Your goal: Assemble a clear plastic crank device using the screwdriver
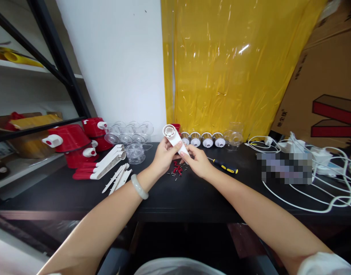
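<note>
Between my hands, above the black table, is a white plastic handle part [175,140] with a round ringed opening at its upper end. My left hand [164,156] grips it from the left, thumb on its side. My right hand [197,161] is closed on its lower right end. Below them lie small red plastic pieces [177,168] and several loose screws [173,174]. A screwdriver [225,166] with a dark blue and yellow handle lies right of my right hand.
Red housings [75,143], white handles with red ends [108,162] and thin white strips [118,179] lie left. Clear plastic cups [129,131] and several motors [206,140] line the back. White cables [332,191] tangle at right beside a cardboard box [321,72].
</note>
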The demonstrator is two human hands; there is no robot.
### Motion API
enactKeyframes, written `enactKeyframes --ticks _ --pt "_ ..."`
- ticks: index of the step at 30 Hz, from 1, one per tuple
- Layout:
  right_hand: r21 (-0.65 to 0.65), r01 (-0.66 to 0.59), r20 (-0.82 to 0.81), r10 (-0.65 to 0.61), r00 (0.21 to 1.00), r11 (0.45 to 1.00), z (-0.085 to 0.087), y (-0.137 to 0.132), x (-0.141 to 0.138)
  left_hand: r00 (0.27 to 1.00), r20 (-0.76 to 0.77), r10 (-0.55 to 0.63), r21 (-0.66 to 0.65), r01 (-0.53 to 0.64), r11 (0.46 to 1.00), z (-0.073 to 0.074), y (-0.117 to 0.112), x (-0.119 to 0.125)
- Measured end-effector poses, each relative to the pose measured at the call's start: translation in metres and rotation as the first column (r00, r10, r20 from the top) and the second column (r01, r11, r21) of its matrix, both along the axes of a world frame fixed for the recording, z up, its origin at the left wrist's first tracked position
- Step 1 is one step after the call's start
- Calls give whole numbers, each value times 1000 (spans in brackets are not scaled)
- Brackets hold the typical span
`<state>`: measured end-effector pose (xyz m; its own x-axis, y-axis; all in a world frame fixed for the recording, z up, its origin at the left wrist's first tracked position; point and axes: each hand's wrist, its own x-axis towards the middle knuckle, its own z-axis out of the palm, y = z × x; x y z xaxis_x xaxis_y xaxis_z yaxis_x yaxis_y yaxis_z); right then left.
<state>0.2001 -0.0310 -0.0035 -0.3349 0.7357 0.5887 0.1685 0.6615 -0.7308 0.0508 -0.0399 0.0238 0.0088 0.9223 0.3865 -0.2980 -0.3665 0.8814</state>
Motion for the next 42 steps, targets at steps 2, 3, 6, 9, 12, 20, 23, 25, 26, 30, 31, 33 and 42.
enactKeyframes --ticks 2,3,6,9,12,20,23,25,26,30,31,33,42 --pt "-2 -27 9 27 1000 1000 -1 1 0 999 25 39 20 -40 999 -1 2 -1" --pt "2 -37 12 37 999 999 -2 2 0 998 36 45 26 -46 999 -1 3 -1" --pt "9 -71 -8 71 997 997 -5 7 1 998 55 3 31 -5 1000 -2 5 -3" --pt "-1 -100 -49 99 994 995 -8 12 1 995 47 -86 30 85 996 -2 5 -4" --pt "-36 -98 -82 95 992 994 -10 14 1 988 26 -150 49 148 988 -2 5 -4" --pt "-61 -101 -106 95 990 993 -12 14 -1 989 48 -142 50 140 989 -6 7 -2" --pt "-46 -126 -136 119 984 991 -12 14 -2 990 45 -136 63 133 989 -6 7 -2" --pt "-44 -141 -167 132 977 989 -10 13 -3 991 38 -131 75 128 989 -5 5 -2" --pt "-47 -151 -185 140 973 987 -9 12 -4 991 34 -128 82 125 989 -4 4 -1" --pt "-70 -190 -244 168 955 979 -4 8 -8 994 24 -110 103 107 989 -2 2 -1" --pt "-74 -183 -243 160 957 980 -4 8 -9 994 25 -103 106 100 989 -1 2 -1" --pt "-84 -145 -223 124 967 986 -6 10 -10 996 24 -89 104 86 991 -2 3 -1" --pt "10 28 -167 -26 986 1000 -16 27 -2 995 96 30 120 -41 992 -3 19 -12"
